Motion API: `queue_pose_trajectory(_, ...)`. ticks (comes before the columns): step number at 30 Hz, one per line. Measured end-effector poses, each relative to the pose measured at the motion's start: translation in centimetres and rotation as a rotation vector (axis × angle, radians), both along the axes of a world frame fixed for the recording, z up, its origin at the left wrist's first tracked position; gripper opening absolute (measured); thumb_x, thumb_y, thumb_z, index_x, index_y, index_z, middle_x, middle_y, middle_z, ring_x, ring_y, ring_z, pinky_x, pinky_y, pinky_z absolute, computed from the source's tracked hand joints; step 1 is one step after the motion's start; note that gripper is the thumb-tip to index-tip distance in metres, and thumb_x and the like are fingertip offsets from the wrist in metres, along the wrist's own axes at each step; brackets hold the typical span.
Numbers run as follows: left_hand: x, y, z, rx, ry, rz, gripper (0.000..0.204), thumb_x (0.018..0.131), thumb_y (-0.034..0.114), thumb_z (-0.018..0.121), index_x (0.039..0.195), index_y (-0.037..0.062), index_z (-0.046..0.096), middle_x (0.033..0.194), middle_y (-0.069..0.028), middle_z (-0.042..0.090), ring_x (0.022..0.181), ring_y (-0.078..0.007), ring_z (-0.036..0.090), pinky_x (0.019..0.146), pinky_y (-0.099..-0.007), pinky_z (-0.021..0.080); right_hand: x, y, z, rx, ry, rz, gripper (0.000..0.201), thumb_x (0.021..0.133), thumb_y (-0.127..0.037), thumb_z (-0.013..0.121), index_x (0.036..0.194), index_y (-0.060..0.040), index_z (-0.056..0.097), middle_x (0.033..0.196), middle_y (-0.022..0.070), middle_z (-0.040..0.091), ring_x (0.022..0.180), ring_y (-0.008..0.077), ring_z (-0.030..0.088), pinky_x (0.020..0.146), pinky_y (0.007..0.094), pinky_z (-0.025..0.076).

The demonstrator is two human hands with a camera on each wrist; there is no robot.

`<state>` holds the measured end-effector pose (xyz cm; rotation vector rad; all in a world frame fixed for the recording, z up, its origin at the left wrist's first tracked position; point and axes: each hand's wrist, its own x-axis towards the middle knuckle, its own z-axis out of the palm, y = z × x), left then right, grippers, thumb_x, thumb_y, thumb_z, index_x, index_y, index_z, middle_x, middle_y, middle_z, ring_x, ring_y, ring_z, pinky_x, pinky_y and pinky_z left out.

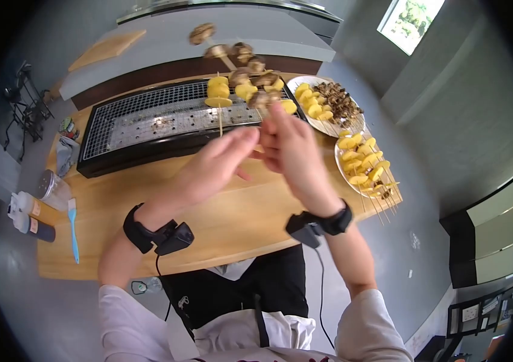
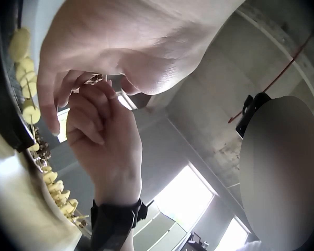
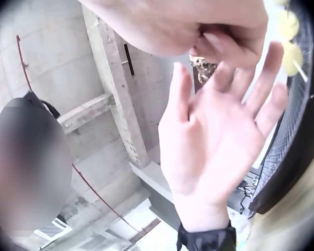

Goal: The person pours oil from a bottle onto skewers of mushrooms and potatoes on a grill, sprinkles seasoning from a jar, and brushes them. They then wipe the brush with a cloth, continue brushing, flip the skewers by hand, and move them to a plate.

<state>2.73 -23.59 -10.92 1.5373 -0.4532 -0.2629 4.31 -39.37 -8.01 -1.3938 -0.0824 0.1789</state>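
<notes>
Right hand (image 1: 295, 160): over the near side of the grill (image 1: 163, 146), toward its right end; its grip pinches the lower end of the mushroom skewers (image 1: 216, 52), with the fingers curled in; how many sticks it has is blurred.
Left hand (image 1: 211, 166): just beside the right one, palm turned toward it, its grip spread and relaxed, with no stick seen in it.
Grill: along the far edge of the counter (image 1: 232, 211); potato skewers (image 1: 218, 90) lie at its right end, while the rack shows bare mesh from the middle to the left end.
Mushrooms: the raised ones tilt up and away over the rack's right end; whether any nearby rest on the mesh, I cannot tell.
Back plate (image 1: 320, 125): by the far right corner, with potato and mushroom pieces not yet on the rack.
Front plate (image 1: 339, 161): by the near right corner, heaped mostly with potato skewers, sticks jutting past the rim.
Progress: apparently early; a few skewers laid, most waiting.
Left edge: the blue brush (image 1: 74, 226) lies beside the sauce bottles (image 1: 38, 209); sauce on the food, cannot tell.
</notes>
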Motion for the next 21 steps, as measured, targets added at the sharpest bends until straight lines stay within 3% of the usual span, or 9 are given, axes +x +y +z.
queue_pose_trajectory(3, 0.7, 3.4, 2.2, -0.037, 0.134, 0.073, 0.053, 0.102, 0.051, 0.037, 0.123, 0.0050, 0.054, 0.109, -0.0070, 0.061, 0.094, -0.0129, 0.060, 0.076, -0.0297, 0.051, 2.0, 5.8, -2.2, -0.052, -0.254, 0.053, 0.048, 0.105, -0.039, 0.037, 0.075, -0.0035, 0.050, 0.062, -0.0012, 0.047, 0.054, 0.0080, 0.042, 0.048, 0.0273, 0.036)
queue_pose_trajectory(5, 2.1, 6.2, 1.4, -0.022, 0.184, 0.079, 0.053, 0.101, 0.050, 0.040, 0.125, 0.0057, 0.054, 0.115, -0.0054, 0.061, 0.103, -0.0132, 0.060, 0.081, -0.0309, 0.051, 3.1, 9.5, -3.9, 0.024, -0.315, 0.064, 0.047, 0.105, -0.033, 0.037, 0.075, 0.0005, 0.050, 0.062, 0.0044, 0.049, 0.057, 0.0138, 0.044, 0.052, 0.0320, 0.039)
queue_pose_trajectory(8, 3.3, 8.1, 0.1, -0.007, 0.198, 0.379, 0.048, 0.100, 0.050, 0.044, 0.119, 0.0084, 0.060, 0.110, -0.0022, 0.065, 0.099, -0.0110, 0.061, 0.081, -0.0290, 0.049, 5.5, 14.3, -7.3, 0.191, -0.362, -0.007, 0.046, 0.105, -0.031, 0.037, 0.077, 0.0031, 0.052, 0.062, 0.0098, 0.053, 0.057, 0.0200, 0.050, 0.055, 0.0347, 0.042)
queue_pose_trajectory(10, 4.0, 8.4, -2.3, -0.004, 0.116, 0.501, 0.046, 0.102, 0.045, 0.040, 0.111, 0.0066, 0.065, 0.105, -0.0025, 0.067, 0.098, -0.0107, 0.061, 0.083, -0.0272, 0.048, 5.4, 14.9, -8.1, 0.028, -0.376, -0.007, 0.045, 0.105, -0.030, 0.036, 0.083, 0.0041, 0.054, 0.064, 0.0131, 0.056, 0.060, 0.0249, 0.055, 0.057, 0.0368, 0.044)
queue_pose_trajectory(11, 4.3, 8.7, -2.9, -0.017, 0.057, 0.536, 0.046, 0.103, 0.042, 0.039, 0.108, 0.0058, 0.066, 0.103, -0.0029, 0.067, 0.098, -0.0107, 0.060, 0.084, -0.0268, 0.047, 5.4, 15.2, -8.4, 0.025, -0.373, 0.001, 0.045, 0.105, -0.030, 0.036, 0.083, 0.0041, 0.054, 0.064, 0.0131, 0.056, 0.060, 0.0249, 0.055, 0.057, 0.0368, 0.044)
queue_pose_trajectory(13, 4.0, 7.9, -4.1, -0.043, 0.009, 0.597, 0.046, 0.104, 0.037, 0.036, 0.101, 0.0043, 0.068, 0.096, -0.0046, 0.068, 0.090, -0.0102, 0.061, 0.075, -0.0245, 0.049, 4.3, 15.1, -9.0, -0.091, -0.301, 0.056, 0.037, 0.107, -0.032, 0.034, 0.094, -0.0032, 0.054, 0.067, 0.0012, 0.053, 0.054, 0.0075, 0.051, 0.045, 0.0242, 0.041)
queue_pose_trajectory(15, 4.6, 7.8, -5.5, -0.052, 0.030, 0.605, 0.046, 0.104, 0.037, 0.036, 0.099, 0.0026, 0.066, 0.087, -0.0046, 0.065, 0.078, -0.0109, 0.060, 0.065, -0.0247, 0.047, 3.9, 15.5, -9.4, -0.069, -0.395, 0.005, 0.037, 0.107, -0.032, 0.033, 0.094, -0.0031, 0.054, 0.063, 0.0015, 0.052, 0.049, 0.0077, 0.049, 0.043, 0.0238, 0.040)
queue_pose_trajectory(17, 5.4, 7.9, -6.8, -0.045, 0.046, 0.605, 0.046, 0.104, 0.036, 0.035, 0.098, 0.0010, 0.064, 0.077, -0.0047, 0.062, 0.066, -0.0115, 0.058, 0.056, -0.0249, 0.046, 4.0, 14.9, -9.4, 0.041, -0.161, 0.112, 0.038, 0.107, -0.032, 0.032, 0.093, -0.0037, 0.053, 0.061, 0.0011, 0.051, 0.045, 0.0078, 0.046, 0.040, 0.0233, 0.039)
queue_pose_trajectory(21, 5.4, 8.5, -7.3, -0.019, 0.060, 0.603, 0.047, 0.105, 0.035, 0.034, 0.095, -0.0015, 0.061, 0.063, -0.0048, 0.058, 0.049, -0.0125, 0.056, 0.042, -0.0252, 0.044, 4.4, 14.5, -9.2, 0.054, -0.048, 0.173, 0.041, 0.107, -0.035, 0.030, 0.091, -0.0047, 0.052, 0.061, 0.0011, 0.051, 0.043, 0.0087, 0.046, 0.037, 0.0234, 0.039)
